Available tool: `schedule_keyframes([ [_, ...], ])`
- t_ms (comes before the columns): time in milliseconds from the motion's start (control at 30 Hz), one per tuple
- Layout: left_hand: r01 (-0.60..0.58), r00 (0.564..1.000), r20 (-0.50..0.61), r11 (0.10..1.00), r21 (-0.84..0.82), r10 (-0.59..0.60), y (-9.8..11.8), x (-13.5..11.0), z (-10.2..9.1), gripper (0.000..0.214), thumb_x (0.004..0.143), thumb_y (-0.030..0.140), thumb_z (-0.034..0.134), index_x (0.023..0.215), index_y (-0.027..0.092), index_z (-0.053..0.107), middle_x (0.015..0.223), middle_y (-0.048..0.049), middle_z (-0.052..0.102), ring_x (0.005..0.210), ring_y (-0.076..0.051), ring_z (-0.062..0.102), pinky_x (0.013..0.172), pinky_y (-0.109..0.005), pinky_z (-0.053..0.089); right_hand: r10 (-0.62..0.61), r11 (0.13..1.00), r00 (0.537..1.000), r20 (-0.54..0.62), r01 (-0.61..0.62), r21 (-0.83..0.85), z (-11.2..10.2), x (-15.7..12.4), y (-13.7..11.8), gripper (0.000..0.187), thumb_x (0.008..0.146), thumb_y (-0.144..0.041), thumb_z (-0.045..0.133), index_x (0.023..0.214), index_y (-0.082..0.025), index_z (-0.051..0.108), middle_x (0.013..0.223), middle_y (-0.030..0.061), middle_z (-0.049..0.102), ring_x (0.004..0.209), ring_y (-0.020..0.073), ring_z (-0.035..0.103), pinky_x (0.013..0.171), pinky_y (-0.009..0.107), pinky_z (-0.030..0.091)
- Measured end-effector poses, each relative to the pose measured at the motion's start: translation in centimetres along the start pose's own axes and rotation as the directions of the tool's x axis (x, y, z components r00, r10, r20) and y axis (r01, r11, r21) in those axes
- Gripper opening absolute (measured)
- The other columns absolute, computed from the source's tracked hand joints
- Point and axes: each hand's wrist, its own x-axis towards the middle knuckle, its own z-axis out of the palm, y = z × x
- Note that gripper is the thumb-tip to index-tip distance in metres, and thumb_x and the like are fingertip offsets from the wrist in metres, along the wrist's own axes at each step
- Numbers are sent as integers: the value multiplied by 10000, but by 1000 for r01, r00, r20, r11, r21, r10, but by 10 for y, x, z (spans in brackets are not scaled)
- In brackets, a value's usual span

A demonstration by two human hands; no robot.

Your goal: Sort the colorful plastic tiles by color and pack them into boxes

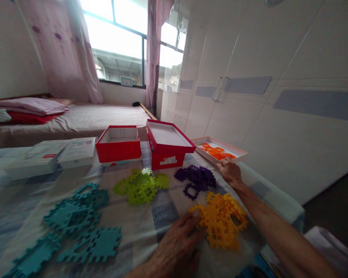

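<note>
My left hand [176, 243] lies on the table with its fingers stretched out, the fingertips touching the near-left edge of a pile of yellow-orange interlocking plastic tiles [220, 220]. My right hand [230, 172] reaches far forward, fingers curled, at the near edge of a shallow white tray [237, 153] that holds orange tiles [217, 151]; what it grips, if anything, is hidden. A purple pile [195, 178] lies just left of the right hand. A lime-green pile [142, 185] and teal tiles [78, 220] lie further left.
Two red boxes [118, 144] [169, 148] stand open at the back of the table, with flat white boxes [46, 156] to their left. A bed with pillows [29, 106] lies behind. A white wardrobe [249, 96] fills the right side.
</note>
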Motion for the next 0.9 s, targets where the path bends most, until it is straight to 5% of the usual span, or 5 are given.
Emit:
schedule_keyframes([
  [333, -114, 992, -41, 992, 45, 116, -12, 3, 11, 403, 756, 275, 572, 1149, 198, 534, 1347, -79, 465, 1298, -251, 345, 1082, -376, 342, -30, 998, 993, 116, 22, 63, 28, 4, 10, 253, 869, -312, 460, 810, -158, 651, 914, 69, 643, 807, 148, 590, 701, 221, 391],
  [533, -142, 987, -63, 988, 63, 146, -14, 4, 14, 418, 760, 287, 571, 1166, 205, 514, 1325, -86, 477, 1279, -252, 364, 1074, -379, 351, -35, 999, 992, 122, 33, 17, 18, -1, 6, 270, 867, -359, 476, 936, -156, 641, 1031, 101, 604, 833, 178, 599, 663, 248, 418],
  [667, -139, 989, -37, 987, 82, 143, -15, 4, 16, 412, 783, 319, 551, 1177, 206, 507, 1329, -83, 474, 1277, -257, 367, 1071, -386, 352, -142, 990, 986, -89, 142, -1, -8, -4, -27, 406, 883, -406, 434, 1194, -157, 513, 1211, 137, 507, 869, 213, 607, 659, 294, 467],
  [800, -138, 988, -54, 985, 99, 144, -15, 4, 15, 374, 787, 316, 552, 1144, 208, 521, 1357, -71, 448, 1288, -254, 352, 1065, -368, 361, -406, 897, 881, -243, 435, 80, -30, 1, -75, 524, 890, -292, 428, 1380, -157, 297, 1371, 134, 390, 1147, 219, 500, 814, 281, 474],
  [900, -157, 985, -56, 981, 110, 164, -17, 6, 16, 358, 785, 327, 563, 1121, 205, 532, 1325, -73, 476, 1266, -245, 377, 1056, -360, 374, -488, 854, 826, -283, 519, 42, -35, 9, -104, 525, 889, -217, 397, 1393, -143, 269, 1390, 141, 381, 1231, 226, 420, 886, 295, 445],
])
